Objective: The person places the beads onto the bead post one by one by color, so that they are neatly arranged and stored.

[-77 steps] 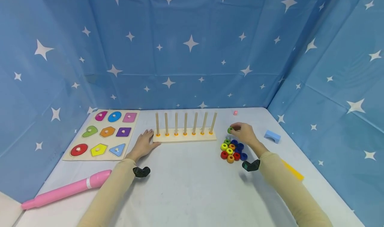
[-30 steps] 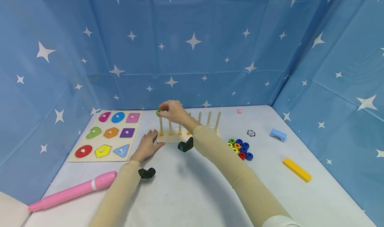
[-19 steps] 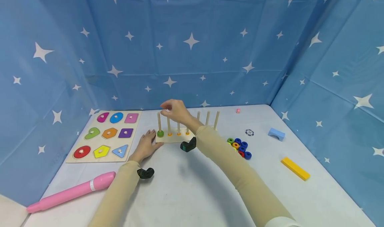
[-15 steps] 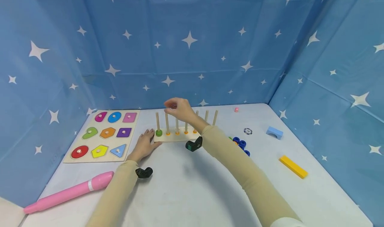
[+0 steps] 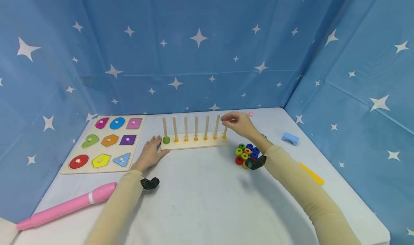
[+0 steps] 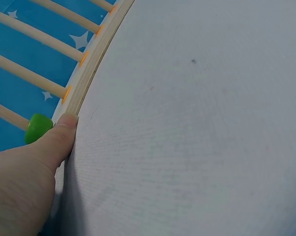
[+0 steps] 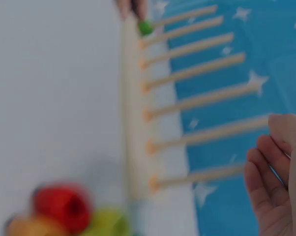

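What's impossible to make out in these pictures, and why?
Head view: the yellow block's near side, behind the right sleeve.
Head view: the ring count; a black wrist device covers part of the rings.
Head view: the pink object, too small to identify.
Right wrist view: the red ring's details, blurred; the orange ring, cut by the bottom edge.

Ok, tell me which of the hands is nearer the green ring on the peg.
Left. The left hand rests against the pegboard's left end, right beside the green ring; the right hand is raised near the opposite end.
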{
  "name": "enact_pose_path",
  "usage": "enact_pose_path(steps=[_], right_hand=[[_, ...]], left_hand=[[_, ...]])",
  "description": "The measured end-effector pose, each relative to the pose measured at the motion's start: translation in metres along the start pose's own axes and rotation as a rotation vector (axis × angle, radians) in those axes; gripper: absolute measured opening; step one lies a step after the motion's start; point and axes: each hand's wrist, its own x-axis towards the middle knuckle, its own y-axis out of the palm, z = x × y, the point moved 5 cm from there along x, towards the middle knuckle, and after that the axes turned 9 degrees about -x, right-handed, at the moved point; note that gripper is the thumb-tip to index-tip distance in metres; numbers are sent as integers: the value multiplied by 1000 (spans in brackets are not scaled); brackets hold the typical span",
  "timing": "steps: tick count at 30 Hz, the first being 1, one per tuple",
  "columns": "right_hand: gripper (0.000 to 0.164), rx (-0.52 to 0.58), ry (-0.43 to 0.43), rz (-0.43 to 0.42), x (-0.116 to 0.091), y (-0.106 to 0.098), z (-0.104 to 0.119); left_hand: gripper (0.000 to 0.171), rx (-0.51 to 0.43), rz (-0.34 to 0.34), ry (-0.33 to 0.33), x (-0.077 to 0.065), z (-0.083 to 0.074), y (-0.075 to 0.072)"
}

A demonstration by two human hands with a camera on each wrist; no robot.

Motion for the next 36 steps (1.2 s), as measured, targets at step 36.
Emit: enact_pose_path(steps=[36], right_hand=[[28, -262, 258, 221, -65, 17, -96]], left_hand=[[73, 3, 1, -10, -1, 1, 0]])
